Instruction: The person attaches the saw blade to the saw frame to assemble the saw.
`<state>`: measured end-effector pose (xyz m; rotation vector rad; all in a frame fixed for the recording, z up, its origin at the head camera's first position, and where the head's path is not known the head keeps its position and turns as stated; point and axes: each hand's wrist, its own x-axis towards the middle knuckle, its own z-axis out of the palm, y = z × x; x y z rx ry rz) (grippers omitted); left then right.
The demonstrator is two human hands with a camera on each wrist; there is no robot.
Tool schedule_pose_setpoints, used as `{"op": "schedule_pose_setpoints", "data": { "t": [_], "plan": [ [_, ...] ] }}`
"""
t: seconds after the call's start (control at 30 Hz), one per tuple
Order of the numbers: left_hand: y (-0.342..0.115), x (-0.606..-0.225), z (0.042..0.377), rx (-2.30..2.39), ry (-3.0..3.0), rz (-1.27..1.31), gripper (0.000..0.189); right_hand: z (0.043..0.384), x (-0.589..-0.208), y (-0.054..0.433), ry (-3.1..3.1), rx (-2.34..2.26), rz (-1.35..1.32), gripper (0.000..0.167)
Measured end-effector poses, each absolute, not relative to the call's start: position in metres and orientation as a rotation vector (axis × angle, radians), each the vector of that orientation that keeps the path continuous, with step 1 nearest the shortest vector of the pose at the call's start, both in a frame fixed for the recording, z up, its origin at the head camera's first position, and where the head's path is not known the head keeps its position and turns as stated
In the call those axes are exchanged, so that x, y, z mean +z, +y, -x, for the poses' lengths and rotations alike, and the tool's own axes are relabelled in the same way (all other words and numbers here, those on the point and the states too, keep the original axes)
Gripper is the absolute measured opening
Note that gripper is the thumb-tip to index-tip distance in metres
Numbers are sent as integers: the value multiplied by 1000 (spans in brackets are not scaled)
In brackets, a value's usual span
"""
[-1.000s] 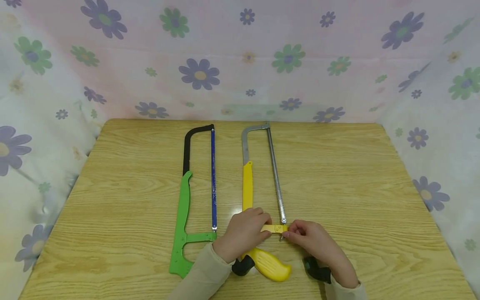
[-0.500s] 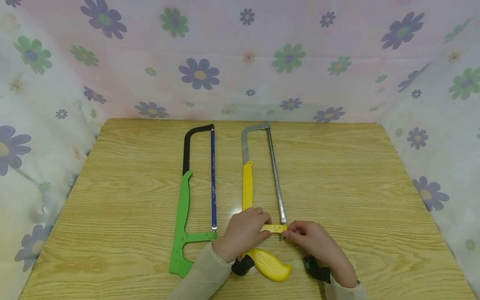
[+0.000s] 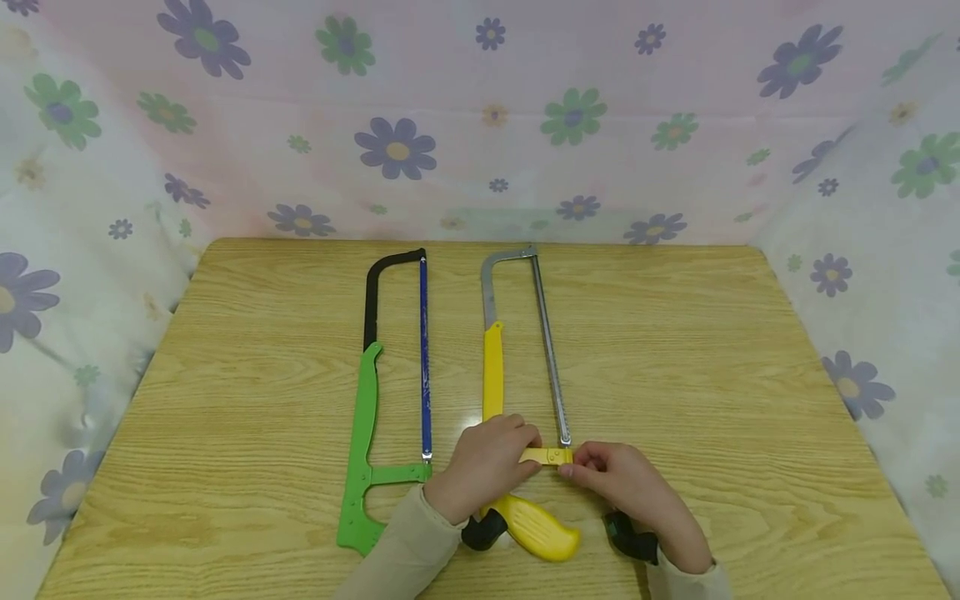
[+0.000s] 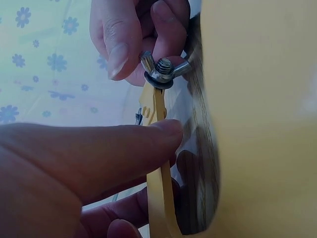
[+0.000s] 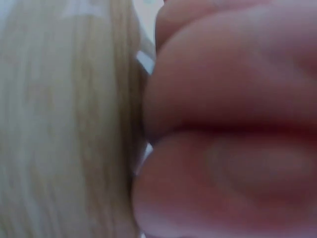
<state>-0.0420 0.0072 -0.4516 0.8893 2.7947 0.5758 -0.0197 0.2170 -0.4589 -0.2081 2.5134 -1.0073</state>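
A yellow hacksaw (image 3: 492, 375) with a grey front frame and a metal blade (image 3: 551, 350) lies on the table. My left hand (image 3: 487, 458) grips its yellow crossbar (image 4: 158, 188) between thumb and fingers. At the crossbar's end a metal wing nut (image 4: 162, 74) sits on a threaded bolt, with a dark washer under it. My right hand (image 3: 626, 483) has its curled fingers and thumb at this wing nut; in the head view they hide it. The right wrist view shows blurred fingertips (image 5: 198, 183) close to the wood. The yellow handle (image 3: 542, 529) points toward me.
Left of the yellow saw lies a green hacksaw (image 3: 363, 417) with a black front frame and a blue blade (image 3: 425, 358); my left sleeve (image 3: 412, 542) covers part of its handle. Flowered cloth (image 3: 465, 100) hangs behind and beside the wooden table (image 3: 697, 358).
The right fingertips have shifted slightly at the crossbar's end; the bolt end that showed below it is now covered. The left hand keeps its grip, and both saws lie as before.
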Motion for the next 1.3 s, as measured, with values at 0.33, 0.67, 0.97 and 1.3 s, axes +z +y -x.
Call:
{"op": "schedule_pose_setpoints", "data": {
  "t": [0.33,0.67,0.97,1.3],
  "plan": [
    [9,-451,42,569,2796,-896,18,19,-457,220,2501,-1009,213,29],
    [9,-451,42,587,2783,-869,17,20,-459,222,2459,-1065,249,24],
    [9,-449,41,586,2759,-861,18,19,-460,223,2472,-1062,240,24],
    [8,-451,41,599,2765,-865,18,19,-460,223,2461,-1127,228,25]
  ]
}}
